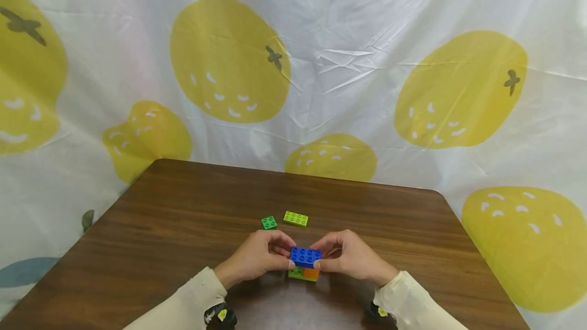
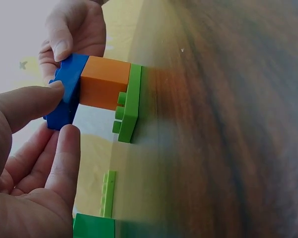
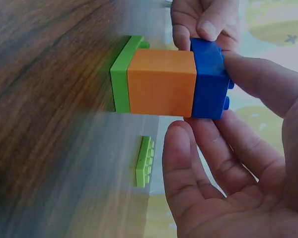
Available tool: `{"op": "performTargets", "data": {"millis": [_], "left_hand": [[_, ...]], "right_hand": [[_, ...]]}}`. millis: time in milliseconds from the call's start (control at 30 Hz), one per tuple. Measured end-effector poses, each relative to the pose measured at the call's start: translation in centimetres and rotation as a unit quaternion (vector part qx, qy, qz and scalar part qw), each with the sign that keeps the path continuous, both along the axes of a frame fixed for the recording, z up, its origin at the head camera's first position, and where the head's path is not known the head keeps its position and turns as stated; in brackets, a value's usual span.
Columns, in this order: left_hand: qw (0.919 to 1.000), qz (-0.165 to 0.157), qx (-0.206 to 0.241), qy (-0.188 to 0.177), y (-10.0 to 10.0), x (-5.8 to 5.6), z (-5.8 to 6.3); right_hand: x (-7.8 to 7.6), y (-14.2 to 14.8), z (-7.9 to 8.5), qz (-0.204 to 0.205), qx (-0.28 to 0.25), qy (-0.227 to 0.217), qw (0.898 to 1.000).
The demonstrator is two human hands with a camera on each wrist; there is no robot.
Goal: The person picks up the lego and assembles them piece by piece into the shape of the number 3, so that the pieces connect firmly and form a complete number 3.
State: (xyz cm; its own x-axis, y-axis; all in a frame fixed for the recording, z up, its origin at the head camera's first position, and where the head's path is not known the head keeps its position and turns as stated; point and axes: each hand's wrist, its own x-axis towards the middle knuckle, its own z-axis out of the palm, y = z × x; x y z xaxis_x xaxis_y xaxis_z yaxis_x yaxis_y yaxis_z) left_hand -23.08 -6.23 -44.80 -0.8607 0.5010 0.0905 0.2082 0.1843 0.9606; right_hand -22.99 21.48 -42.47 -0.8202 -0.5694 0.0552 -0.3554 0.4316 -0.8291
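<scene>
Both hands hold a blue building brick [image 1: 305, 257] with two rows of studs, one hand at each end. My left hand [image 1: 263, 253] pinches its left end between thumb and fingers; my right hand [image 1: 350, 256] pinches the right end the same way. Directly under the blue brick is an orange block [image 3: 161, 82], which stands on one end of a flat light-green brick [image 2: 131, 104]. In the left wrist view the blue brick overhangs the orange block, above the bare studs of the light-green brick.
Beyond the hands, a small green brick [image 1: 269, 223] and a flat lime-green brick [image 1: 295, 218] lie on the brown wooden table [image 1: 192, 197]. A white curtain [image 1: 339, 90] with yellow fruit prints hangs behind the table's far edge.
</scene>
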Motion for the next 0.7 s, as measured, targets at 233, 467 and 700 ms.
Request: {"op": "performTargets", "data": {"millis": [233, 467, 700], "left_hand": [[1.0000, -0.001, -0.008, -0.003, 0.0, 0.0, -0.3], [0.9999, 0.000, -0.007, -0.014, -0.2, 0.0, -0.2], [0.9997, 0.002, -0.005, -0.023, -0.2, 0.2, -0.2]], "right_hand": [[-0.7, 0.5, 0.0, -0.023, -0.002, 0.004, 1.000], [-1.5, 0.5, 0.2, -0.046, 0.009, 0.010, 0.999], [-2.7, -0.4, 0.2, -0.049, 0.012, 0.029, 0.998]]}}
